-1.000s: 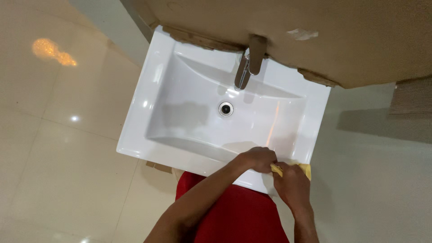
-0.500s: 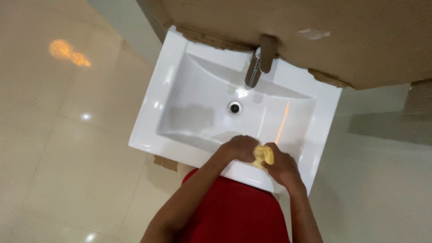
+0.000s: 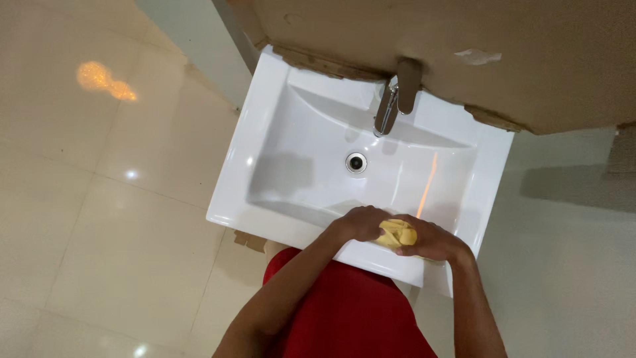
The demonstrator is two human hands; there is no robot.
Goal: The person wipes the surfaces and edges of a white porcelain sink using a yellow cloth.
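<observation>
From the head view, the left hand [image 3: 361, 224] and the right hand [image 3: 432, 243] meet over the near rim of the white sink [image 3: 265, 126], the fingers of both pinching a bunched yellow cloth [image 3: 397, 233] between them, seemingly so the wad stays compact against the rim. Beyond them sit the drain [image 3: 356, 162] and the chrome tap [image 3: 387, 109], well apart from the hands, while a brown cardboard sheet [image 3: 464, 53] overhangs the sink's back edge and hides the wall behind; the glossy tiled floor [image 3: 99, 219] lies all around.

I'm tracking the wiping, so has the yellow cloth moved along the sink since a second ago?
Yes. The yellow cloth has shifted left along the front rim of the sink, away from its right front corner, and is now bunched between both hands.
</observation>
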